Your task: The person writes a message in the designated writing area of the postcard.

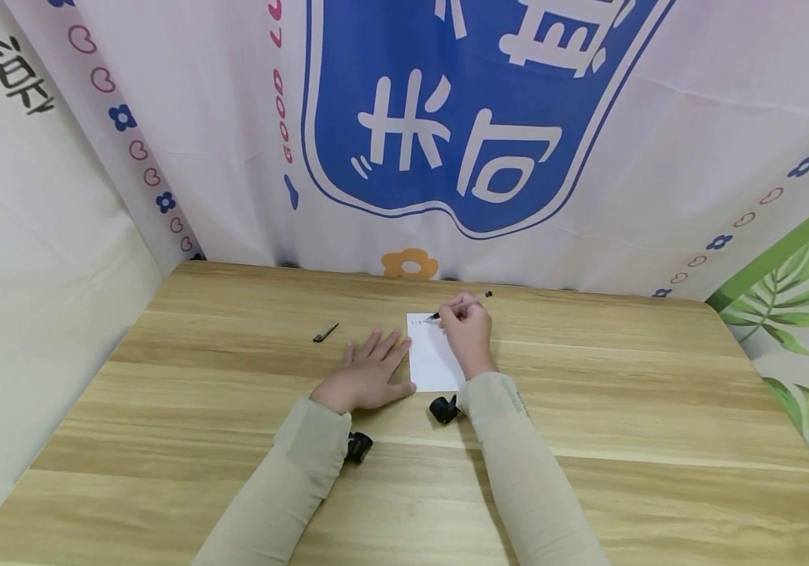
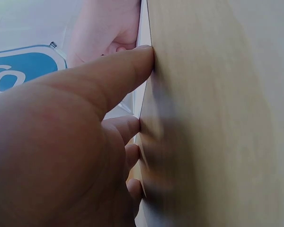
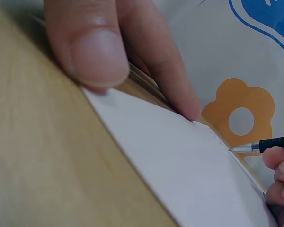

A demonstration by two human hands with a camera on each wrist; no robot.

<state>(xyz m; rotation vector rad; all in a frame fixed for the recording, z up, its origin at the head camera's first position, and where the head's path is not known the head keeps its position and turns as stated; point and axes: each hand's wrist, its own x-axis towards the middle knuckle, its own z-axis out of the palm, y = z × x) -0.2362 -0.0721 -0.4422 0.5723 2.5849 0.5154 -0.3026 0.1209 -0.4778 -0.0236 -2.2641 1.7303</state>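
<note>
A white sheet of paper (image 1: 434,358) lies on the wooden table, with a few small marks along its top left. My right hand (image 1: 469,334) grips a pen (image 1: 464,303), whose tip meets the paper near those marks. In the right wrist view the pen (image 3: 248,147) shows a metal tip and a dark grip. My left hand (image 1: 369,376) lies with spread fingers at the paper's left side. Its thumb (image 3: 99,56) and a finger touch the sheet's edge in the right wrist view. A pen cap (image 1: 326,332) lies on the table left of the paper.
The wooden table (image 1: 199,409) runs back to a printed curtain (image 1: 234,157) with a blue emblem. Small black devices are strapped at both wrists, the right one (image 1: 444,409) just below the paper. A leaf-patterned cloth hangs at the right.
</note>
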